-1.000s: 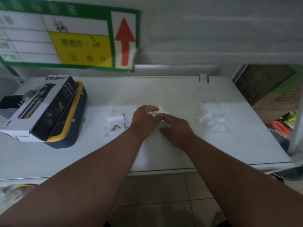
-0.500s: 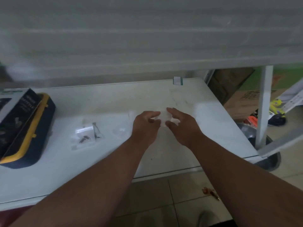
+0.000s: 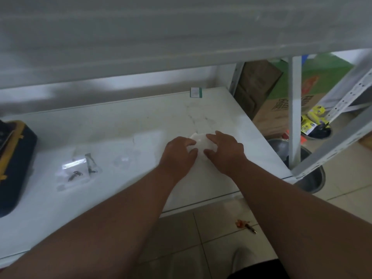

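Both my hands are over the right part of a white table (image 3: 124,125). Between them is a small bundle of clear plastic wrapping (image 3: 200,142), whitish and crumpled. My left hand (image 3: 178,156) grips its left side with curled fingers. My right hand (image 3: 223,151) holds its right side between the fingers on top and the thumb below. The lower part of the wrapping is hidden by my hands.
A clear bag with small metal screws and a hex key (image 3: 80,170) lies left of my hands. A dark blue and yellow case (image 3: 14,164) sits at the table's left edge. A metal bucket (image 3: 310,174), shelf posts and cardboard boxes (image 3: 281,109) stand to the right.
My view has swung to the right and down, so the green sign and the box on the case have left the frame. Both hands moved right along the table and gathered the plastic wrapping.
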